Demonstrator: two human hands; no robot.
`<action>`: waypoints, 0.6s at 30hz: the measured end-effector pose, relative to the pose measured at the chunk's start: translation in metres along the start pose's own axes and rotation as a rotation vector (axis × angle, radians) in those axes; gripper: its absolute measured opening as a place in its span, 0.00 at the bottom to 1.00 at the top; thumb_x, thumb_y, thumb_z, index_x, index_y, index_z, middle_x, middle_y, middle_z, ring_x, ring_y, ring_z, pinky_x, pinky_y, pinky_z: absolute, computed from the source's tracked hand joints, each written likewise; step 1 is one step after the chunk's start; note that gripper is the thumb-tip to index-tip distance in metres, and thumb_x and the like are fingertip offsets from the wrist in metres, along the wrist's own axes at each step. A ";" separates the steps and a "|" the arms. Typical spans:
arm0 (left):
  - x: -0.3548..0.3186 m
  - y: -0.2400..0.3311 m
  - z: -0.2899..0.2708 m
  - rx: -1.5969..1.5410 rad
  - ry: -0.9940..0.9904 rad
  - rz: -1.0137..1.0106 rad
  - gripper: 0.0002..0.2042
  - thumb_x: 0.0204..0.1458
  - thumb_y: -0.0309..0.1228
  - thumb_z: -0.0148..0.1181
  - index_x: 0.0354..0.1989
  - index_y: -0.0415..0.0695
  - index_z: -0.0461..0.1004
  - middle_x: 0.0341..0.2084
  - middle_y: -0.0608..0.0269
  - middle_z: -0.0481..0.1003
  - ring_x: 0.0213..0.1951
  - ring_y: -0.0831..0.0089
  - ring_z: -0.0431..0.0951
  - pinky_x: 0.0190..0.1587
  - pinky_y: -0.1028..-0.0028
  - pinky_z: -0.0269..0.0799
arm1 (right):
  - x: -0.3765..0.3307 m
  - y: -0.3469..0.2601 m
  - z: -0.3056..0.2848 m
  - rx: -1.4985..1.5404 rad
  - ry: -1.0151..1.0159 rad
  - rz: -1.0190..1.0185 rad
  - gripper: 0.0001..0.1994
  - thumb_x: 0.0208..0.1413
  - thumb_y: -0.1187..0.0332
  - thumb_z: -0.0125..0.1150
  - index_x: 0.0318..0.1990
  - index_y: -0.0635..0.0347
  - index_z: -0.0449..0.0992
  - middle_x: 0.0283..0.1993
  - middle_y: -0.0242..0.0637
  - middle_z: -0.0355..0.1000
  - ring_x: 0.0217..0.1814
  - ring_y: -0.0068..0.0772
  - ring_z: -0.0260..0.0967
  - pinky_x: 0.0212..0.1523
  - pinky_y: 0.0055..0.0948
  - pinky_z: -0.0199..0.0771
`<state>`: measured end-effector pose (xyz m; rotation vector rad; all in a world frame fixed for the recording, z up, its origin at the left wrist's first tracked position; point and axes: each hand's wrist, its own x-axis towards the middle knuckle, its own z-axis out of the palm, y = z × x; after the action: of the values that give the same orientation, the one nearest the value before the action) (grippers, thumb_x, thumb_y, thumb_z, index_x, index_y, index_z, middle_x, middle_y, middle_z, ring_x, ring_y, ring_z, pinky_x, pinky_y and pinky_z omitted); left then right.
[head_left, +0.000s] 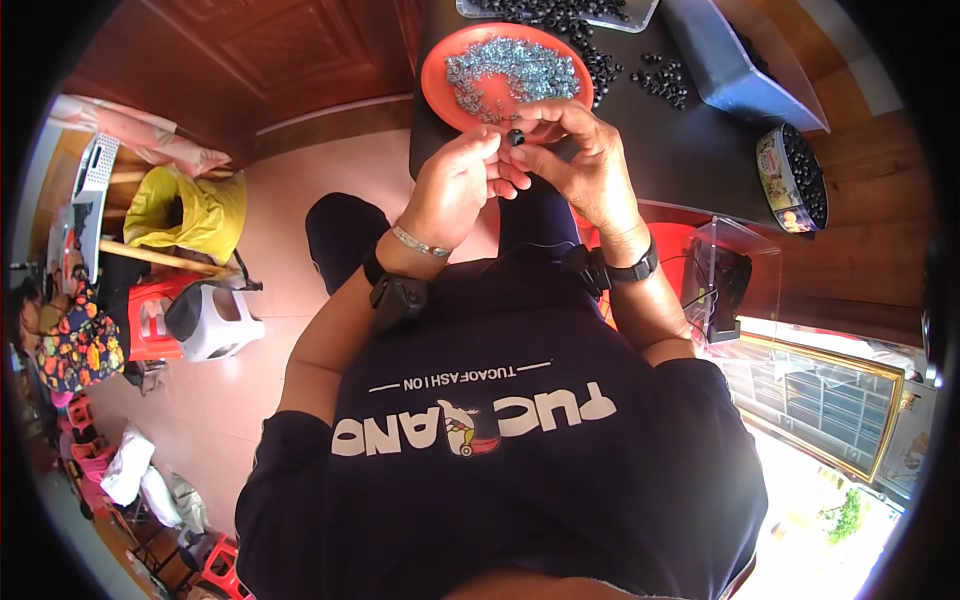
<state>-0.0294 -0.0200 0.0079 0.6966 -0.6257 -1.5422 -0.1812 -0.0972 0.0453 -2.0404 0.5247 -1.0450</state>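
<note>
A small black ring-shaped part (516, 137) sits pinched between the fingertips of both hands, held just above the near rim of the orange plate (437, 85). The right hand (580, 160) has its grip narrow, thumb and forefinger closed on the part. The left hand (455, 185) meets it from the other side, fingertips drawn together against the same piece; whether it also carries a screw cannot be told.

The orange plate holds a heap of small silvery screws (515, 68) and rests on the dark counter (680, 150). Loose black parts (662, 80) lie scattered beside it, more fill a clear tray (640, 15) at the far edge, and a round tin (795, 180) of them stands to the right. A blue bin (735, 70) sits behind.

Risk, as judged: the part is tiny and held over the counter edge, so a slipped pinch would likely send it to the floor. A forearm brushing the plate could spill screws.
</note>
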 end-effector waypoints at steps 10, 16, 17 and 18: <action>0.002 -0.002 -0.008 -0.029 -0.161 0.105 0.13 0.59 0.33 0.44 0.46 0.38 0.67 0.36 0.61 0.72 0.37 0.71 0.74 0.40 0.74 0.67 | 0.001 0.009 0.003 -0.093 -0.032 -0.175 0.16 0.39 0.77 0.68 0.40 0.58 0.77 0.38 0.35 0.74 0.41 0.32 0.71 0.42 0.28 0.74; 0.003 -0.004 -0.016 -0.065 -0.230 0.102 0.11 0.58 0.33 0.46 0.44 0.39 0.67 0.35 0.61 0.71 0.38 0.70 0.73 0.41 0.73 0.67 | 0.001 0.009 0.005 -0.134 -0.081 -0.228 0.12 0.41 0.78 0.68 0.37 0.59 0.78 0.40 0.35 0.73 0.43 0.30 0.70 0.42 0.27 0.73; 0.003 -0.004 -0.017 -0.102 -0.232 0.096 0.11 0.58 0.33 0.46 0.43 0.39 0.67 0.35 0.61 0.71 0.38 0.70 0.73 0.41 0.72 0.67 | 0.001 0.010 0.006 -0.119 -0.080 -0.241 0.13 0.41 0.78 0.67 0.37 0.58 0.78 0.40 0.35 0.73 0.43 0.31 0.70 0.43 0.28 0.72; 0.002 -0.004 -0.018 -0.102 -0.230 0.096 0.11 0.58 0.33 0.46 0.43 0.39 0.67 0.35 0.61 0.71 0.38 0.70 0.73 0.41 0.72 0.67 | 0.000 0.011 0.008 -0.116 -0.081 -0.241 0.13 0.41 0.78 0.67 0.37 0.58 0.78 0.40 0.35 0.73 0.43 0.31 0.70 0.43 0.28 0.72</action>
<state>-0.0184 -0.0219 -0.0073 0.4094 -0.7352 -1.5644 -0.1749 -0.1007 0.0338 -2.2810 0.3089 -1.0864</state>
